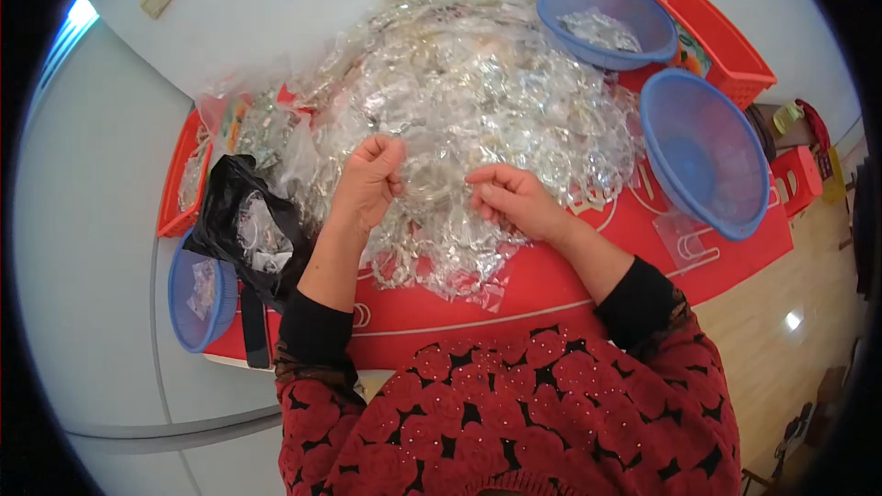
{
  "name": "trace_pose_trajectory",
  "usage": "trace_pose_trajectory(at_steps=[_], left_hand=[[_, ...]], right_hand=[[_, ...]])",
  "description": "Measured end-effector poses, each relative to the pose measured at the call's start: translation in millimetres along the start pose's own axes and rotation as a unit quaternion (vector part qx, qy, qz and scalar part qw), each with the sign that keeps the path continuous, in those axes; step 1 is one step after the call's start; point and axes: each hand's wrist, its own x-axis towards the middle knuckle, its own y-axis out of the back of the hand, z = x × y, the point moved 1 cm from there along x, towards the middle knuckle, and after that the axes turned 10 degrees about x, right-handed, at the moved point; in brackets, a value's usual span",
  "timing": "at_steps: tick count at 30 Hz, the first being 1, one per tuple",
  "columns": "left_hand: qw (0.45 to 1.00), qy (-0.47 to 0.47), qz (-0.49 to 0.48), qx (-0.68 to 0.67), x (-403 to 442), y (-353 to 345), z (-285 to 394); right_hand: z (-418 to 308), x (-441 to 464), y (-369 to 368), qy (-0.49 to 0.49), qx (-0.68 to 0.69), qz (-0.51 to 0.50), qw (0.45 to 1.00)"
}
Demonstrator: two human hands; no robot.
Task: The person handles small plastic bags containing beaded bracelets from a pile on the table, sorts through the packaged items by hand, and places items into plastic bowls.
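Note:
A large heap of small clear plastic packets point(496, 83) covers the middle of the red table. Above its front part, my left hand point(372, 179) is closed with thumb and fingers pinched together. My right hand point(519, 199) faces it a short way to the right, its fingers curled and thumb near the index finger. Clear, shiny plastic shows between the two hands, but what each one grips is too small to make out.
A black bag point(248, 230), a red basket point(175, 174) and a blue basket point(213, 298) stand at the left. Two blue bowls point(703, 156) point(606, 23) and a red crate point(707, 28) stand at the right. A wall rises behind the heap.

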Motion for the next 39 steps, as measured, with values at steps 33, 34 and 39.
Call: trace_pose_trajectory(at_steps=[33,34,39], left_hand=[[0.992,-0.088,0.082,0.025,-38.8,-36.4,-40.2],[0.994,-0.081,0.072,0.034,-40.9,-38.3,-41.5],[0.991,-0.054,0.016,0.12,-49.7,-42.8,-41.9]], right_hand=[[0.3,-3.7,-0.3,0.051,0.042,0.041,0.997],[-0.5,-3.6,-1.1,0.047,0.029,0.063,0.996],[-3.2,-6.0,-4.1,0.044,0.015,0.063,0.997]])
